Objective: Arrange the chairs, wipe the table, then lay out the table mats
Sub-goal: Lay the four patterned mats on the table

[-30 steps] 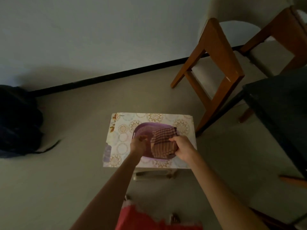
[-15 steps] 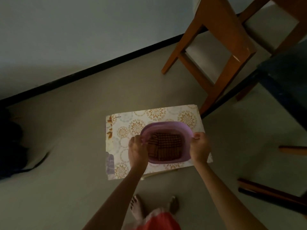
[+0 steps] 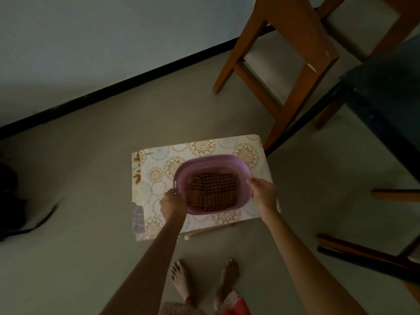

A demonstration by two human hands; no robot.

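A purple plastic basket sits above a stack of floral table mats that lie on a low stool. Inside the basket lies a folded brown checked cloth. My left hand grips the basket's left rim, and my right hand grips its right rim. A wooden chair stands at the upper right, beside the dark table.
A light wall with a black skirting runs across the top left. A dark bag lies on the floor at the far left. More chair legs lie at the lower right. My bare feet stand just behind the stool.
My right hand let go of the checked cloth, which now lies in the basket. Both hands took hold of the basket's rims. The view has come closer.
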